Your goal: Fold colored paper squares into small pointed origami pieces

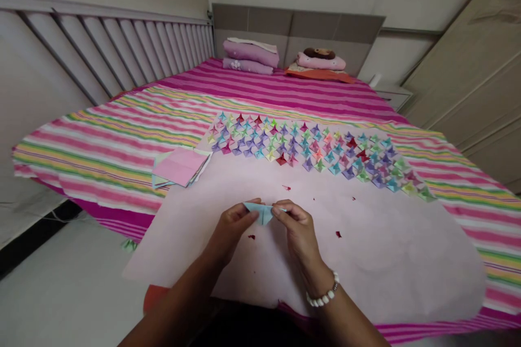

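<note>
Between both hands is a light blue piece of folded paper [264, 213], held above a large white paper sheet [195, 260]. Its shape is roughly a triangle with the point downward and a crease down the middle. My left hand [236, 226] pinches its left side, thumb in front and fingers behind. On the right side, my right hand [298, 227] grips it between thumb and fingers; a white bead bracelet [324, 300] circles that wrist. Beyond the hands, rows of small folded paper pieces [293, 146] in many colours stand on the white sheet.
A stack of square coloured papers [182, 166], pink on top, lies at the left. Small red paper scraps [338, 234] are scattered over the sheet. Striped bedding [122, 124] spreads underneath. Folded bedding [250, 57] is piled by the headboard [268, 21]. White railings [122, 46] run along the left.
</note>
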### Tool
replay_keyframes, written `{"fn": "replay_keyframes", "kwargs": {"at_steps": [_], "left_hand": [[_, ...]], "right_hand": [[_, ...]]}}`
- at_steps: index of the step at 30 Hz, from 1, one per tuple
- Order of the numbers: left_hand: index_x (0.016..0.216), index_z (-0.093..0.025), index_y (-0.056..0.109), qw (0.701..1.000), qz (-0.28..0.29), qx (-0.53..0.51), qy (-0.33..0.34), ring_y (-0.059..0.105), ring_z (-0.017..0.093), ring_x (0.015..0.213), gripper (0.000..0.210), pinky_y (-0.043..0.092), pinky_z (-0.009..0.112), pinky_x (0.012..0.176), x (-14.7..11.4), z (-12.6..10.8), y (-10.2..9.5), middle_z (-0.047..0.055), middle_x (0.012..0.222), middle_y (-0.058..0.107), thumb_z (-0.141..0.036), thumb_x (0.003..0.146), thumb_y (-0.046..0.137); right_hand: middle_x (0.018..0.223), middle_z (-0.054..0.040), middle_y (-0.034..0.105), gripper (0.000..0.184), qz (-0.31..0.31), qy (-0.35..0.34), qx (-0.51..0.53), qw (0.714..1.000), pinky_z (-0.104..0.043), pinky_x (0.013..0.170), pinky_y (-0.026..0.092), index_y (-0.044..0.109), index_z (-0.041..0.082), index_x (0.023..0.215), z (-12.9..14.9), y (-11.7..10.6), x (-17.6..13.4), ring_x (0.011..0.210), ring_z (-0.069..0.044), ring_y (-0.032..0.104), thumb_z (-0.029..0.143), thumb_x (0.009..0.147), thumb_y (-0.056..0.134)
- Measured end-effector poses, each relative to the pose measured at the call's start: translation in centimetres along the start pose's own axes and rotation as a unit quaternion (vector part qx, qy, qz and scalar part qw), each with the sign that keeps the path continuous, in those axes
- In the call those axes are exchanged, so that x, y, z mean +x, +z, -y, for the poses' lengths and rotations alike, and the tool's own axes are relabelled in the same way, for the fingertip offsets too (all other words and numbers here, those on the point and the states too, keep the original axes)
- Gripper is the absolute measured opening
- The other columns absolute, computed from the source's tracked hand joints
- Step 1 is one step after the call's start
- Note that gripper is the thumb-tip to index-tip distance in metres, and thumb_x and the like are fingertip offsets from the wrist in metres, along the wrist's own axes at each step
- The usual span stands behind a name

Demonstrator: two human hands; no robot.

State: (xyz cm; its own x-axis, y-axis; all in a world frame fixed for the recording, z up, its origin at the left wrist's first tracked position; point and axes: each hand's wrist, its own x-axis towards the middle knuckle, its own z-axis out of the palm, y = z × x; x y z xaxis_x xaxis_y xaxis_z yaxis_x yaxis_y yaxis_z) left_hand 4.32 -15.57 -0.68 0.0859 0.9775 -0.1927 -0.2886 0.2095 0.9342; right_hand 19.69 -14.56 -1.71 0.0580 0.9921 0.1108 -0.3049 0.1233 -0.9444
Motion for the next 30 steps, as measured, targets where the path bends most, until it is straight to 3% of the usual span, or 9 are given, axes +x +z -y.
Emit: {"fn": "replay_keyframes", "kwargs": {"at_steps": [2,5,10,15,21,30], "left_hand": [[0.109,-0.018,0.068,0.999,0.025,0.022,-0.003,0.064,0.020,0.090,0.049,0.049,0.029,0.075,-0.2,0.3,0.5,0.006,0.097,0.073,-0.031,0.063,0.079],[0.097,-0.016,0.070,0.998,0.021,0.067,0.002,0.063,0.018,0.077,0.035,0.046,0.026,0.063,-0.2,0.8,0.8,0.006,0.087,0.072,-0.033,0.066,0.075],[0.079,-0.016,0.069,0.993,-0.013,0.121,0.000,0.058,0.015,0.070,0.023,0.044,0.025,0.064,0.1,1.0,0.5,0.001,0.069,0.065,-0.038,0.076,0.064],[0.075,-0.017,0.067,0.985,0.038,0.163,0.047,0.052,0.013,0.071,0.021,0.042,0.025,0.069,0.0,-0.3,0.0,-0.001,0.069,0.058,-0.035,0.081,0.059],[0.085,-0.017,0.064,0.989,0.104,0.108,0.012,0.053,0.012,0.065,0.017,0.043,0.026,0.065,0.0,-0.1,-0.7,-0.002,0.067,0.057,-0.032,0.079,0.063],[0.077,-0.016,0.058,0.991,0.116,0.065,0.006,0.055,0.011,0.063,0.017,0.044,0.025,0.064,0.3,0.4,-1.0,-0.003,0.065,0.058,-0.030,0.075,0.069]], "right_hand": [[0.074,0.0005,0.062,0.004,-0.013,0.001,0.003,1.000,-0.030,0.074,0.043,0.072,0.023,0.067,0.1,0.1,0.0,0.076,-0.016,0.056,0.023,0.071,0.073],[0.074,0.0001,0.063,0.005,-0.027,0.009,0.005,1.000,-0.031,0.074,0.043,0.072,0.022,0.068,0.1,0.1,-0.1,0.075,-0.016,0.056,0.025,0.070,0.074],[0.073,-0.0004,0.064,0.011,-0.013,0.027,-0.007,1.000,-0.030,0.073,0.044,0.071,0.021,0.069,0.2,-0.2,-0.3,0.073,-0.016,0.055,0.032,0.071,0.074],[0.076,-0.0032,0.066,0.025,0.031,0.076,0.019,0.996,-0.031,0.073,0.045,0.071,0.020,0.074,0.8,-0.2,-0.2,0.074,-0.018,0.057,0.044,0.079,0.066],[0.068,-0.0022,0.064,0.024,0.068,0.130,0.032,0.989,-0.028,0.060,0.044,0.067,0.019,0.072,1.1,-0.2,-0.2,0.063,-0.016,0.054,0.043,0.074,0.071],[0.060,0.0020,0.060,0.020,0.092,0.168,0.089,0.977,-0.025,0.056,0.040,0.064,0.019,0.069,1.2,-0.1,-0.3,0.056,-0.013,0.052,0.037,0.075,0.071]]}}
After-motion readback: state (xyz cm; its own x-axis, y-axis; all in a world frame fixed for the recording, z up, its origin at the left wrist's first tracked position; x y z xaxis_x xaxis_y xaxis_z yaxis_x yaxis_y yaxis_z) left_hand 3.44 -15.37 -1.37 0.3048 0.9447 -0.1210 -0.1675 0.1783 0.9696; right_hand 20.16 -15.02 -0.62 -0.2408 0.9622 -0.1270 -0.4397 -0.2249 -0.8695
